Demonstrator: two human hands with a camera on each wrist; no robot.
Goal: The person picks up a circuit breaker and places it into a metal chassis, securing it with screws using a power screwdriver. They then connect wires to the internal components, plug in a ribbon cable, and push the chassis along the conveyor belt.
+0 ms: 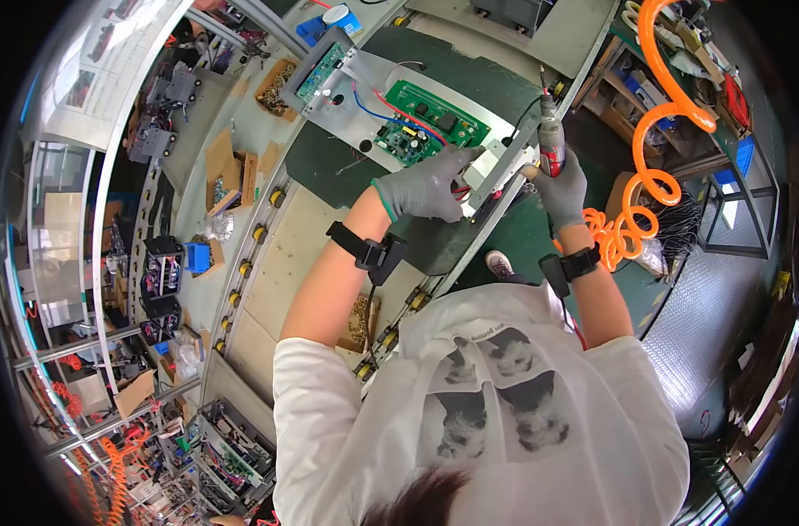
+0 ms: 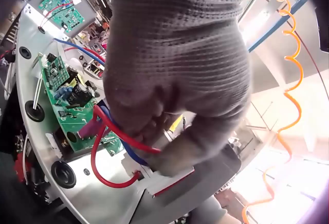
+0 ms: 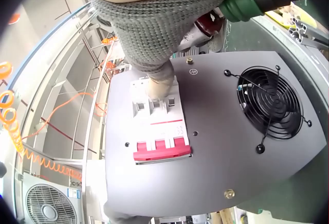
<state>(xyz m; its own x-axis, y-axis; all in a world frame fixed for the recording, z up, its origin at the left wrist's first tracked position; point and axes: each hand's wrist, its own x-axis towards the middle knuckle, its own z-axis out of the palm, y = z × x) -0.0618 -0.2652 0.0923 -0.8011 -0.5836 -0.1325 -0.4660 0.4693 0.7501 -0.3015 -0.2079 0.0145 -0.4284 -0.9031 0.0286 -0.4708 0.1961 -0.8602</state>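
Note:
My gloved left hand (image 1: 430, 184) is behind the grey panel. Its fingers (image 2: 177, 154) curl at the back of a white circuit breaker (image 3: 159, 123), beside a red wire (image 2: 94, 154) and a blue wire. The breaker, with red levers, sits in the panel's opening. In my gloved right hand (image 1: 564, 191) I grip a red and silver power screwdriver (image 1: 551, 145), bit pointing away from me. A fingertip (image 3: 161, 86) of this hand touches the breaker's front. Green circuit boards (image 1: 439, 114) lie on the metal chassis (image 1: 355, 127) behind the panel (image 3: 226, 157).
A black fan guard (image 3: 271, 102) is on the panel's right in the right wrist view. An orange coiled hose (image 1: 667, 105) hangs to my right. The chassis stands on a green board (image 1: 316, 171) over the roller line. Boxes of small parts (image 1: 276, 88) stand beyond.

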